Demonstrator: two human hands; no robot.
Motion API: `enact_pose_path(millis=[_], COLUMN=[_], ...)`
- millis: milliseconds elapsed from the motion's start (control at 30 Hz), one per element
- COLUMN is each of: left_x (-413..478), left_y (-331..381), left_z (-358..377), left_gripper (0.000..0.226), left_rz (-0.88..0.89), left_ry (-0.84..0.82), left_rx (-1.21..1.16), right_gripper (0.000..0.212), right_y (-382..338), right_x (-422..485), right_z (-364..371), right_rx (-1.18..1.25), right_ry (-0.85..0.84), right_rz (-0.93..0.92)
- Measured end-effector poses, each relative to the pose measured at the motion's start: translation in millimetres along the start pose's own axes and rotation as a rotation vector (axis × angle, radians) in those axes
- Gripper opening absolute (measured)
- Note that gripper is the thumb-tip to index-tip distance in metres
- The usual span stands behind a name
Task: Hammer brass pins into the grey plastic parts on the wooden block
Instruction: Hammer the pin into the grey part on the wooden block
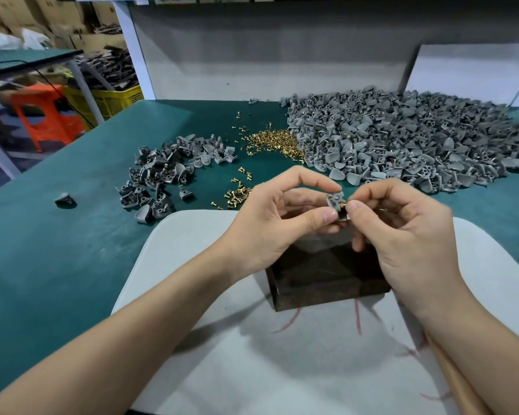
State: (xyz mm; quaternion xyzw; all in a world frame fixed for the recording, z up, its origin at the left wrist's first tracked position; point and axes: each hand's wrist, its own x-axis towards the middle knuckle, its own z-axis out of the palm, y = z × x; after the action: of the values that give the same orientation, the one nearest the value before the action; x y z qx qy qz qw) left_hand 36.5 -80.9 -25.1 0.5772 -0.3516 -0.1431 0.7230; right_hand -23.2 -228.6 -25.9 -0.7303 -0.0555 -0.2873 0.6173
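Note:
My left hand [279, 217] pinches a small grey plastic part [335, 202] between thumb and forefinger, held above the dark wooden block [324, 277]. My right hand [402, 232] pinches a brass pin [344, 203] against the part's right side. The block sits on a pale grey mat [252, 354] and is partly hidden by both hands. A large heap of grey parts [402, 136] lies at the back right. Loose brass pins [279, 142] are scattered behind my hands. No hammer is in view.
A smaller, darker pile of grey parts [165, 175] lies at the left on the green tabletop [57, 250], with one stray part [65, 200] further left. A white panel [267, 55] backs the table. An orange stool [47, 112] and yellow crate [114, 98] stand beyond the left edge.

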Motion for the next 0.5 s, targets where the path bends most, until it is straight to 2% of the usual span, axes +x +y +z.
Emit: enact_pose_path(millis=[133, 267, 500], left_x=[0.4, 0.0, 0.0], left_y=[-0.2, -0.9, -0.8], left_z=[-0.7, -0.3, 1.0], left_gripper=[0.022, 0.022, 0.021], left_rz=[-0.004, -0.009, 0.007], left_ry=[0.006, 0.012, 0.018], left_rx=[-0.008, -0.015, -0.009], right_gripper=[0.009, 0.018, 0.016], right_y=[-1.7, -1.4, -1.3], right_x=[0.2, 0.5, 2.2], right_z=[0.1, -0.7, 0.0], right_rx=[0.015, -0.007, 0.01], right_ry=[-0.03, -0.051, -0.045], right_rz=[0.019, 0.017, 0.058])
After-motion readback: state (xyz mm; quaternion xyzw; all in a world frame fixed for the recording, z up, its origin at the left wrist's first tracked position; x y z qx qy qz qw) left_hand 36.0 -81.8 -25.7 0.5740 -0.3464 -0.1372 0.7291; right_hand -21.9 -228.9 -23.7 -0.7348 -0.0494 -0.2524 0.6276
